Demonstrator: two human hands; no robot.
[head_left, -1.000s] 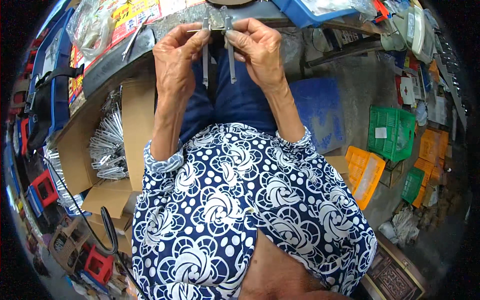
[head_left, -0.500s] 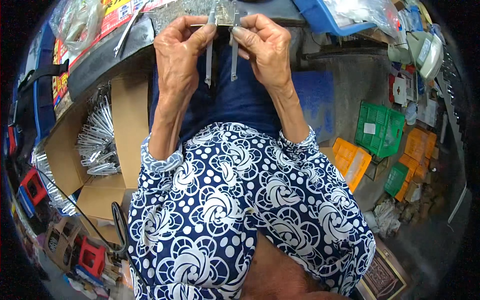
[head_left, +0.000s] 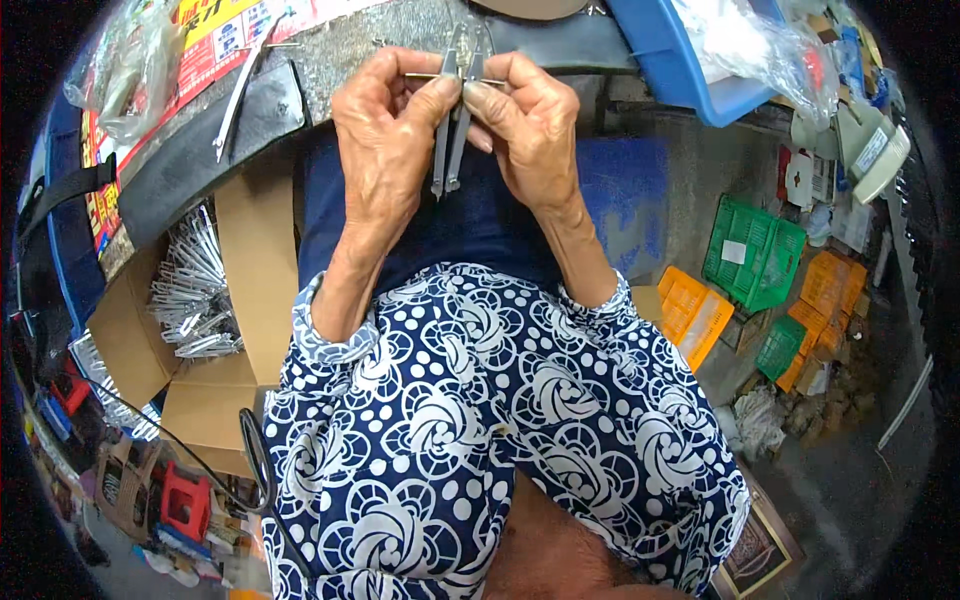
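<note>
My left hand point(head_left: 378, 150) pinches a long, narrow grey metal strip point(head_left: 440, 150) between thumb and fingers. A matching grey strip point(head_left: 459, 150) sits in the pinch of my right hand point(head_left: 532, 125). Side by side, the two strips almost touch at the thumbs, and their ends point down toward my lap. A thin metal pin point(head_left: 421, 76) runs crosswise at the fingertips; how it joins the strips is hidden by my fingers. Both hands are just over the near edge of the worktable point(head_left: 340, 55). A similar loose strip point(head_left: 236, 103) lies on the table to the left.
An open cardboard box point(head_left: 255, 270) at my left holds many metal strips point(head_left: 195, 290). A blue bin point(head_left: 660, 60) with plastic bags stands at the upper right. Green point(head_left: 752, 255) and orange point(head_left: 693, 315) crates sit at right. A dark pad point(head_left: 250, 115) covers the table edge.
The two strips have come closer together, from a clear gap to nearly touching. My left hand has moved right, and both hands sit slightly lower in view.
</note>
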